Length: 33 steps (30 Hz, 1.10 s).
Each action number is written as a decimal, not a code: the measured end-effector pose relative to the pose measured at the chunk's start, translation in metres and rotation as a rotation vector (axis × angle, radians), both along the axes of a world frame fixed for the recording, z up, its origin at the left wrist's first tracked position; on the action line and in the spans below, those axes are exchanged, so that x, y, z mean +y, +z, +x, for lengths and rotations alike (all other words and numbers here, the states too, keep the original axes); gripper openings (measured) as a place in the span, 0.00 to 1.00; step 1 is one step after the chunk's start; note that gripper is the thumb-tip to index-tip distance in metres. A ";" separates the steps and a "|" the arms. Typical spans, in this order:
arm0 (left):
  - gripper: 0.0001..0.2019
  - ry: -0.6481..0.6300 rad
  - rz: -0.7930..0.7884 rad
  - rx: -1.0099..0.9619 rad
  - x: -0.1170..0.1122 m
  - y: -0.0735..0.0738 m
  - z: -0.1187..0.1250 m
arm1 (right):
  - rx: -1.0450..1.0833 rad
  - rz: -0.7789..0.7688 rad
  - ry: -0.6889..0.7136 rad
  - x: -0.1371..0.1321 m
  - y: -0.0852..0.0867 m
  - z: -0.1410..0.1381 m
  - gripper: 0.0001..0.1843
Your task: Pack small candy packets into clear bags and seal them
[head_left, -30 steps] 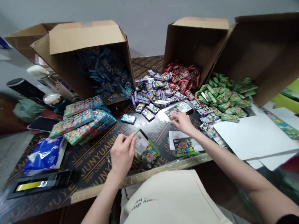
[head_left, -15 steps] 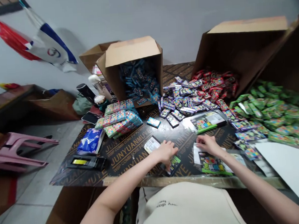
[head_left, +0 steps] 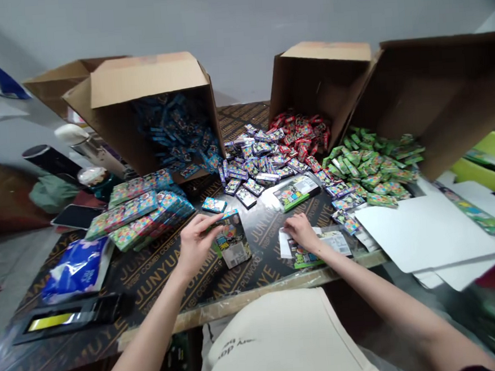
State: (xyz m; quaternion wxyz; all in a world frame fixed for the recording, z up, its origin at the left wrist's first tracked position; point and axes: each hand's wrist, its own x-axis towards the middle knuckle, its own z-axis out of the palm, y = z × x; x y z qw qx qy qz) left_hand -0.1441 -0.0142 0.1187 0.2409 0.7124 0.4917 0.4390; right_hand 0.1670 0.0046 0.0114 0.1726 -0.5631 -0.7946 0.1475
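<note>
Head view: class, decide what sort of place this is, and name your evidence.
Probably a small packing workroom: tipped cardboard boxes spilling heaps of packets, a plywood worktable, and a left hand handling a boxed pack.

Left hand (head_left: 196, 245) blocked by: the printed box (head_left: 231, 240) in my grip, stacked packs (head_left: 139, 215) nearby.
Left hand room: back over the black plywood tabletop (head_left: 161, 287).
Right hand (head_left: 304, 232) blocked by: a green-edged box (head_left: 295, 193) ahead.
Right hand room: back toward my body.

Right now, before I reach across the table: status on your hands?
Left hand holding printed box. Right hand on green-edged pack, white paper beside it. Loose purple packs just beyond.
</note>
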 end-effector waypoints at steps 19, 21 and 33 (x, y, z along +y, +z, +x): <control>0.11 0.112 0.067 -0.021 -0.008 -0.003 0.003 | -0.073 -0.073 -0.055 0.003 0.003 -0.003 0.04; 0.10 0.146 0.075 -0.045 -0.009 0.000 0.006 | -0.108 -0.001 -0.011 -0.004 0.000 -0.004 0.06; 0.07 -0.015 0.243 0.113 -0.040 0.010 0.013 | -0.205 0.101 0.136 -0.029 -0.013 -0.002 0.11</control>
